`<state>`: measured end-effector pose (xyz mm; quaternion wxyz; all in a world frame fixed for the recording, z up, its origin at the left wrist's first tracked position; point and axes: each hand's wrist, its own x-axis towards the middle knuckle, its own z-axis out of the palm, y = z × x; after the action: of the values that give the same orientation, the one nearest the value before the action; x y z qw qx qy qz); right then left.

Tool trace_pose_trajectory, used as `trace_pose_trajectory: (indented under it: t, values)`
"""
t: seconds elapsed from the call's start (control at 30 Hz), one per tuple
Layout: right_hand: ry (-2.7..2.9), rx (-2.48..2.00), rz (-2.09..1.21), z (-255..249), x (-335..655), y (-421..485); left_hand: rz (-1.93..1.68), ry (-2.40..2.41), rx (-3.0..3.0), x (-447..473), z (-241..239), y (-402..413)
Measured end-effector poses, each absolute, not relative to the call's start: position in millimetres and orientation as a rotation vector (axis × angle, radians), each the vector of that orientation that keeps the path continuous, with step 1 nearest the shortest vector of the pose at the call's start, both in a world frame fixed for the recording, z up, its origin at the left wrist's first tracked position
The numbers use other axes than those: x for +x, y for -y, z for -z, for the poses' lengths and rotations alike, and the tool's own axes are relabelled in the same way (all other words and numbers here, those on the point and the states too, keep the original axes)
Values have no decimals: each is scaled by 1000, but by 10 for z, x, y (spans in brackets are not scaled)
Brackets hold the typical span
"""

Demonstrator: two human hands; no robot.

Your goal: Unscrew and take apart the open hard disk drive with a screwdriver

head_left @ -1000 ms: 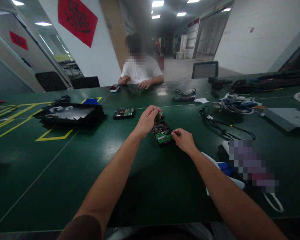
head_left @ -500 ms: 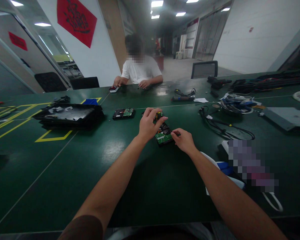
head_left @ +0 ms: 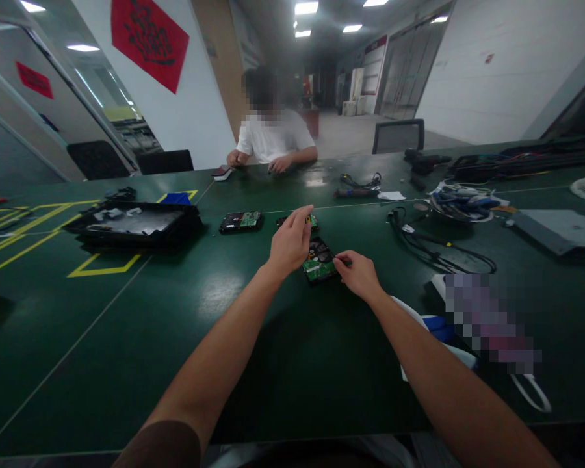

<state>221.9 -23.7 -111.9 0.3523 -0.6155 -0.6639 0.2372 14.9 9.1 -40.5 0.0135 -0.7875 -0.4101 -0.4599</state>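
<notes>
A hard drive [head_left: 319, 270] with a green circuit board lies tilted to my view on the table in front of me. My right hand [head_left: 358, 273] is closed at its right edge, thumb and index finger pinched against the corner. Over the drive's left side is my left hand [head_left: 291, 244], fingers stretched out and holding nothing I can see; it covers part of that side. Just behind it lies a second drive [head_left: 314, 222], partly hidden by the fingers. Another hard drive [head_left: 241, 221] rests farther left.
To the left is a black tray-like casing [head_left: 141, 224]. On the right are black cables [head_left: 439, 247], a cable bundle [head_left: 463, 203], a grey metal box [head_left: 560, 231], and blue-handled pliers-like tools [head_left: 439, 328] beside a blurred packet [head_left: 490, 322]. A person [head_left: 277, 140] sits opposite.
My left hand's fingers have straightened and drawn together, uncovering more of the drive. My right hand has stayed in place. The person opposite has pulled a hand back from the small red-and-white object.
</notes>
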Motion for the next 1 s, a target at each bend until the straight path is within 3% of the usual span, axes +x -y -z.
trace_pose_trajectory:
  t: [0.43, 1.0]
  values:
    - [1737, -1609, -607, 1080, 2219, 253, 1486, 1433, -2491, 141, 453, -121]
    - [1715, -1597, -615, 1079, 2195, 262, 1425, 1258, -2519, 160, 372, -92]
